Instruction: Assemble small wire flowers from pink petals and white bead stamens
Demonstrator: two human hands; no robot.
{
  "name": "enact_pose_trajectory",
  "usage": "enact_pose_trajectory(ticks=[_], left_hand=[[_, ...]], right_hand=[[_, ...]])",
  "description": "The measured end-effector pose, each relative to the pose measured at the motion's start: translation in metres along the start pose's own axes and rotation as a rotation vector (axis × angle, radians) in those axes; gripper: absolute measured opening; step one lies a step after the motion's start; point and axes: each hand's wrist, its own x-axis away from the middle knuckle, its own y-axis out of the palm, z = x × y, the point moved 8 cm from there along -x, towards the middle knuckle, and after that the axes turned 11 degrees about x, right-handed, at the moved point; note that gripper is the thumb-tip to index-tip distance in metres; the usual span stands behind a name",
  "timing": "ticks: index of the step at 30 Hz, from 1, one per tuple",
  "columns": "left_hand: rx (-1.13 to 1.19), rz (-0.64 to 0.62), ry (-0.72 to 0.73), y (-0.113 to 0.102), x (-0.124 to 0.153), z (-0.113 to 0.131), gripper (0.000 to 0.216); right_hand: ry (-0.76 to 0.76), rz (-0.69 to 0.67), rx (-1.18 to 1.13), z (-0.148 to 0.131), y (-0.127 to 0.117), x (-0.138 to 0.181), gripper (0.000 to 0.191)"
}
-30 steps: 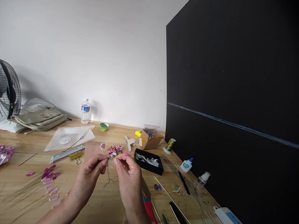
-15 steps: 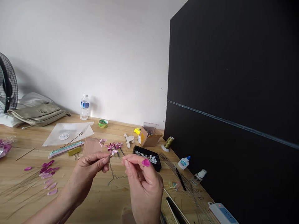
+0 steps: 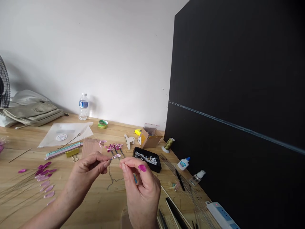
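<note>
Centrally, we pinch the flower sprig (image 3: 116, 156) just under its pale petal between the thumb and forefinger of our left hand (image 3: 88, 173). Its twisted wire stem dangles toward the wooden table (image 3: 95, 206). Our right hand (image 3: 143, 190) pinches what seems the fine wire of a magenta petal (image 3: 142, 167), which lies against the fingers. We judge the join goes best with the left grip close under the blossoms and the new wire laid flush along the stem. Loose petals (image 3: 44, 179) lie to the left. A black tray (image 3: 147, 158), cardboard box (image 3: 149, 139), thread spool (image 3: 168, 144) and glue bottle (image 3: 183, 163) sit beyond. A water bottle (image 3: 83, 106) stands by the white wall, and a black board (image 3: 238, 95) closes the right.
</note>
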Motion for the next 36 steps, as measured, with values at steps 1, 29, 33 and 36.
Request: enact_pose_trajectory(ticks=[1,29,33,36], left_hand=[[-0.001,0.003,0.001,0.0,0.0,0.0,0.011],[-0.271,-0.035,0.307,0.008,0.004,0.02,0.011],[-0.261,-0.027,0.3,0.007,0.003,0.019,0.01],[-0.173,-0.014,0.192,0.006,0.0,0.014,0.01]], right_hand=[[0.001,0.002,0.01,0.0,0.0,0.0,0.014],[-0.08,-0.043,0.228,0.0,0.009,0.002,0.013],[-0.01,-0.069,0.165,0.009,0.013,0.002,0.012],[0.035,-0.076,0.109,0.014,0.014,0.003,0.012]])
